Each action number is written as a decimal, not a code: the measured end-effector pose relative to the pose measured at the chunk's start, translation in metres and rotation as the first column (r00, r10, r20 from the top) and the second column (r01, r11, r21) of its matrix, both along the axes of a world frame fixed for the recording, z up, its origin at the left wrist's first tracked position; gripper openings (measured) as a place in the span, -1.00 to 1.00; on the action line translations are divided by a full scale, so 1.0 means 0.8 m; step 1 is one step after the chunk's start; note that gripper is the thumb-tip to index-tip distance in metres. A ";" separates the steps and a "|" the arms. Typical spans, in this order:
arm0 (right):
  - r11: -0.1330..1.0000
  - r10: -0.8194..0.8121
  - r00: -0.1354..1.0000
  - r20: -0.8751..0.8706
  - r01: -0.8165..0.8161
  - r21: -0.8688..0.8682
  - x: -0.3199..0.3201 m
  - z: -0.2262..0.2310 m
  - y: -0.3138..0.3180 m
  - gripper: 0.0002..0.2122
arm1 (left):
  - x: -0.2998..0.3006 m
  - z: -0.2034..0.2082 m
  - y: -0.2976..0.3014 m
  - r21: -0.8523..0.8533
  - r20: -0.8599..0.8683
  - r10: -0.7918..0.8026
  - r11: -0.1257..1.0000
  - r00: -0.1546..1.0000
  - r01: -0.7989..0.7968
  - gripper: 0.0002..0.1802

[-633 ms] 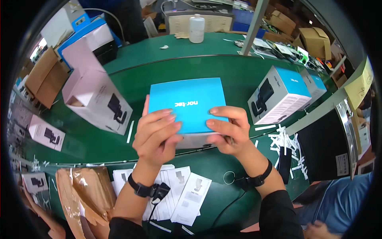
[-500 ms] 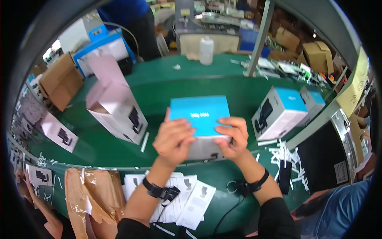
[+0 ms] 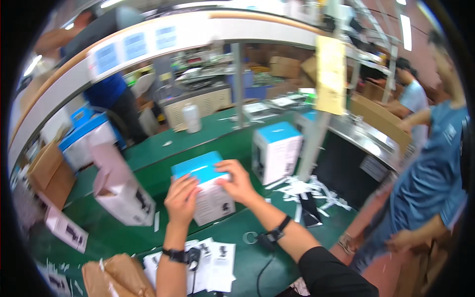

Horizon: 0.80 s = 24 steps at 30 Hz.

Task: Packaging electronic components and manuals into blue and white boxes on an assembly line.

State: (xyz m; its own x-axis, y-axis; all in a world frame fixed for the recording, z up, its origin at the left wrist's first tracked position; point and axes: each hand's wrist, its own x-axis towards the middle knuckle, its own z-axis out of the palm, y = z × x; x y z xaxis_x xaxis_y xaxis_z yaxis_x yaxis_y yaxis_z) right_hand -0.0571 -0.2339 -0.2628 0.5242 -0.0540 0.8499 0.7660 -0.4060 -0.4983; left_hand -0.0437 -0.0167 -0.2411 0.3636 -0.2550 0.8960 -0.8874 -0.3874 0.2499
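A white carton with a blue top [image 3: 213,204] stands upright on the green bench. My left hand [image 3: 181,199] grips its left side, fingers curled over the top edge. On the opposite side my right hand [image 3: 238,182] holds the upper right edge, thumb on the near face and fingers on the blue top. The top looks closed down. To the left stands a similar carton with its flap raised [image 3: 126,198]. To the right another closed white and blue carton [image 3: 278,156] stands near a post.
Printed leaflets [image 3: 217,262] and a torn brown carton [image 3: 116,277] lie nearest me. White paper strips [image 3: 309,190] pile by the metal post [image 3: 316,143]. A white bottle [image 3: 191,118] stands beyond. A person in blue [image 3: 420,168] is at the right.
The view has swung right and up, bringing the shelf rail and people at right into sight. Both hands remain on the carton.
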 end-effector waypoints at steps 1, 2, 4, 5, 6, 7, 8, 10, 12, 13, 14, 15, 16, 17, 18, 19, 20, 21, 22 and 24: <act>0.999 0.051 0.998 -0.035 -0.052 -0.012 -0.003 0.001 0.000 -0.67 | -0.012 -0.006 -0.001 0.012 0.011 0.064 0.998 0.998 -0.064 -0.76; 0.998 0.017 0.993 -0.114 -0.023 -0.053 -0.019 0.010 0.012 -0.59 | -0.021 -0.011 0.011 0.078 0.117 0.148 0.984 0.982 -0.158 -0.74; 0.963 -0.169 0.971 -0.167 0.127 -0.236 -0.059 0.012 0.021 -0.46 | -0.029 -0.017 0.017 0.084 0.166 0.185 0.976 0.968 -0.201 -0.70; 0.902 -0.309 0.931 -0.194 0.222 -0.370 -0.077 0.005 0.021 -0.41 | -0.029 -0.020 0.015 0.077 0.163 0.197 0.974 0.967 -0.211 -0.69; 0.901 -0.321 0.927 -0.196 0.235 -0.365 -0.093 -0.012 0.014 -0.41 | -0.031 -0.019 0.004 0.083 0.164 0.181 0.977 0.970 -0.197 -0.69; 0.891 -0.354 0.926 -0.129 0.292 -0.348 -0.110 -0.035 0.003 -0.40 | -0.034 -0.019 -0.007 0.091 0.144 0.170 0.979 0.975 -0.184 -0.67; 0.883 -0.372 0.926 -0.061 0.334 -0.330 -0.125 -0.056 -0.006 -0.38 | -0.038 -0.017 -0.013 0.098 0.124 0.175 0.977 0.977 -0.187 -0.66; 0.889 -0.368 0.911 -0.185 0.286 -0.358 -0.151 -0.102 -0.027 -0.42 | -0.040 -0.016 -0.024 0.122 0.163 0.186 0.971 0.969 -0.207 -0.65; 0.923 -0.304 0.899 -0.315 0.195 -0.333 -0.146 -0.111 -0.029 -0.49 | -0.035 -0.018 -0.019 0.142 0.238 0.180 0.966 0.954 -0.218 -0.61; 0.941 -0.272 0.856 -0.439 0.142 -0.307 -0.147 -0.114 -0.029 -0.57 | -0.029 -0.021 -0.018 0.134 0.247 0.157 0.972 0.956 -0.194 -0.58; 0.952 -0.237 0.878 -0.415 0.126 -0.278 -0.138 -0.114 -0.020 -0.67 | -0.020 -0.023 -0.006 0.129 0.258 0.154 0.973 0.954 -0.191 -0.55; 0.963 -0.196 0.898 -0.393 0.102 -0.248 -0.131 -0.115 -0.010 -0.77 | -0.011 -0.025 -0.001 0.110 0.269 0.151 0.976 0.951 -0.186 -0.52; 0.962 -0.177 0.899 -0.400 0.073 -0.262 -0.126 -0.121 -0.009 -0.81 | 0.002 -0.024 -0.002 0.104 0.266 0.152 0.977 0.952 -0.185 -0.55; 0.949 -0.169 0.890 -0.424 0.030 -0.315 -0.123 -0.125 -0.004 -0.82 | 0.013 -0.025 0.000 0.108 0.272 0.187 0.969 0.944 -0.223 -0.58; 0.941 -0.158 0.888 -0.431 0.004 -0.337 -0.121 -0.137 -0.003 -0.76 | 0.024 -0.025 -0.002 0.104 0.309 0.202 0.964 0.929 -0.244 -0.60; 0.911 -0.190 0.867 -0.460 -0.020 -0.413 -0.125 -0.134 -0.006 -0.77 | 0.034 -0.023 -0.010 0.104 0.326 0.211 0.961 0.922 -0.257 -0.59; 0.894 -0.164 0.903 -0.396 -0.034 -0.447 -0.126 -0.134 -0.007 -0.78 | 0.036 -0.020 -0.013 0.130 0.342 0.214 0.953 0.915 -0.272 -0.56; 0.893 -0.159 0.898 -0.410 -0.046 -0.447 -0.130 -0.125 -0.012 -0.79 | 0.037 -0.014 -0.026 0.128 0.361 0.209 0.954 0.909 -0.270 -0.56; 0.902 -0.142 0.884 -0.445 -0.070 -0.426 -0.134 -0.115 -0.005 -0.81 | 0.034 -0.010 -0.027 0.106 0.341 0.205 0.961 0.917 -0.255 -0.58; 0.888 -0.177 0.854 -0.490 -0.076 -0.453 -0.139 -0.107 -0.006 -0.84 | 0.016 -0.001 -0.028 0.115 0.233 0.165 0.974 0.958 -0.195 -0.56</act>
